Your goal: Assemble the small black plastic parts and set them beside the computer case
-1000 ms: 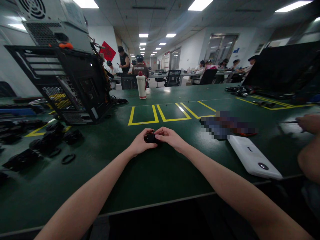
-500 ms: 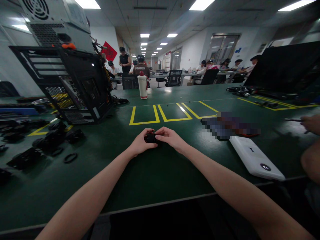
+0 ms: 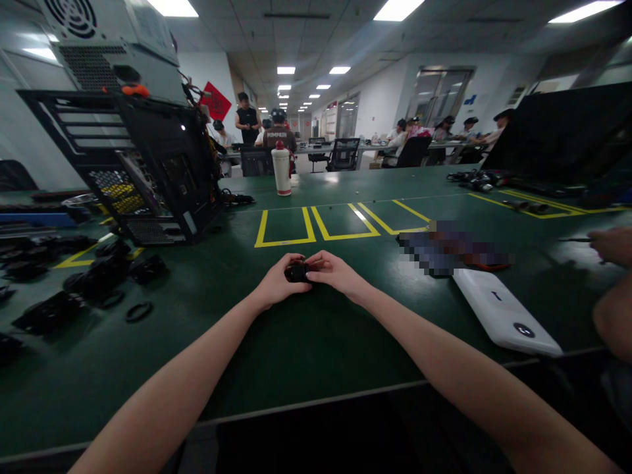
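Note:
A small black part, roundish and too dark to make out in detail, is held between both hands just above the green table. My left hand wraps round it from the left, thumb below and fingers above. From the other side, my right hand pinches its right end with thumb and fingertips. Part of the piece is hidden by the fingers. Left of my forearm lies a black ring, with a pile of black parts beyond it.
An open computer case stands at the left back. A white bottle with a red cap stands beyond yellow tape outlines. At right lie a white device and a blurred patch. Another person's hand holds a thin tool.
My right thumb and fingers have shifted slightly on the black part, while my left hand stays in place. The other person's hand at the right edge has moved a little left.

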`<state>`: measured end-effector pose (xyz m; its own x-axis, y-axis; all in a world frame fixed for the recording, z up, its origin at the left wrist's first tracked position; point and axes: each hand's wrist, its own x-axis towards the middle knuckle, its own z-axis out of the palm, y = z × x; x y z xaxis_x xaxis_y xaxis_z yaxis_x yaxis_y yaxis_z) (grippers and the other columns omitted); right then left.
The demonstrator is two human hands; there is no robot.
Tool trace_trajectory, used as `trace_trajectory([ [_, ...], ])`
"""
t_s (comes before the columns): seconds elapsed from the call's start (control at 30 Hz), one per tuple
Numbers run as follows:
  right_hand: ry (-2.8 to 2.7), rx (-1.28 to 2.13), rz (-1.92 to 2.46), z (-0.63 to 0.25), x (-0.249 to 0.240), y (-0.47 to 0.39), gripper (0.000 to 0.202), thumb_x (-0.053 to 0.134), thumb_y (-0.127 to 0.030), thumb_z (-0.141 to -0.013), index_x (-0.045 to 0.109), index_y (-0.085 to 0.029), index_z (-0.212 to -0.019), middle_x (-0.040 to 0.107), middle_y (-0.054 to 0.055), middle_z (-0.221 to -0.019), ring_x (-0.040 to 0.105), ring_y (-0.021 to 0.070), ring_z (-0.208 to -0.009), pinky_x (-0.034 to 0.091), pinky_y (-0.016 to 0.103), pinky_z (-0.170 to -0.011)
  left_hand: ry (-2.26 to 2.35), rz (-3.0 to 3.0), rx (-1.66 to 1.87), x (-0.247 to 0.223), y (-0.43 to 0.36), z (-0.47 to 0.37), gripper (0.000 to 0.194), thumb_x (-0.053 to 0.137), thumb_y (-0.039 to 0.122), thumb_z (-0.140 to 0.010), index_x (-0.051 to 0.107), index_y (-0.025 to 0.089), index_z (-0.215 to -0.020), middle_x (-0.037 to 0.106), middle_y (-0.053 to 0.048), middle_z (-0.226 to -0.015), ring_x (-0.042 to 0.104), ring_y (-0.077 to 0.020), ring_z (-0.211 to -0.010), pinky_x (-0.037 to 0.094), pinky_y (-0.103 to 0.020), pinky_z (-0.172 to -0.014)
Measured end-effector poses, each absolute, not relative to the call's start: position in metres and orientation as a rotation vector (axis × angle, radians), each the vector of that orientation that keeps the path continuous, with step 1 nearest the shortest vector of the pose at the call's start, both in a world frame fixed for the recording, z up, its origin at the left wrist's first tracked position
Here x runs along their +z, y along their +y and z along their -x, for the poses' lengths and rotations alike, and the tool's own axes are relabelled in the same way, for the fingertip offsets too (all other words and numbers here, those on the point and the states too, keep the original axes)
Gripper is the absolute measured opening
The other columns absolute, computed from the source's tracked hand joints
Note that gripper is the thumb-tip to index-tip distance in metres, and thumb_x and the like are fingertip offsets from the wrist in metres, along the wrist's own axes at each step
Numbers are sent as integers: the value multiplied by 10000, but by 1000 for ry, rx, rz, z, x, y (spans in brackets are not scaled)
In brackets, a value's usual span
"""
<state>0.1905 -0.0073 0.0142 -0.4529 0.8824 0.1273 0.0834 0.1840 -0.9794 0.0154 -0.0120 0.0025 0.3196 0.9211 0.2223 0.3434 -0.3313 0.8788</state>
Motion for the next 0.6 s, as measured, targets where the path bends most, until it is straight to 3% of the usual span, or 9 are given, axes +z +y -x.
trace_trajectory([
  [0.1,-1699,1287,931,-189,11,-4,222,598,-275,-694,552,-177,-888,589,31,-923,552,145,-879,410,372,-843,1109,-1843,984,2,-12,-15,603,704,263,-558,444,211,-1099,521,-64,-1088,504,-221,-1022,359,-416,-907],
  [0.3,-1639,1391,994,-188,15,-6,366,623,-182,-660,530,-171,-1014,566,61,-1031,535,151,-946,393,366,-884,1108,-1844,986,-1,-11,-15,601,705,267,-557,445,217,-1097,528,-60,-1085,503,-220,-1024,352,-418,-917],
  [0.47,-1715,1390,983,-190,22,-13,361,640,-138,-631,526,-185,-971,576,40,-960,541,154,-910,414,376,-839,1124,-1845,990,1,-12,-14,601,705,260,-554,448,214,-1094,519,-65,-1101,498,-223,-1033,358,-412,-913],
  [0.6,-1717,1316,961,-190,19,-11,241,597,-271,-695,540,-181,-911,574,36,-953,535,145,-896,408,375,-835,1115,-1835,972,4,-13,-15,611,700,262,-561,437,210,-1110,519,-71,-1104,506,-217,-1022,369,-406,-902],
])
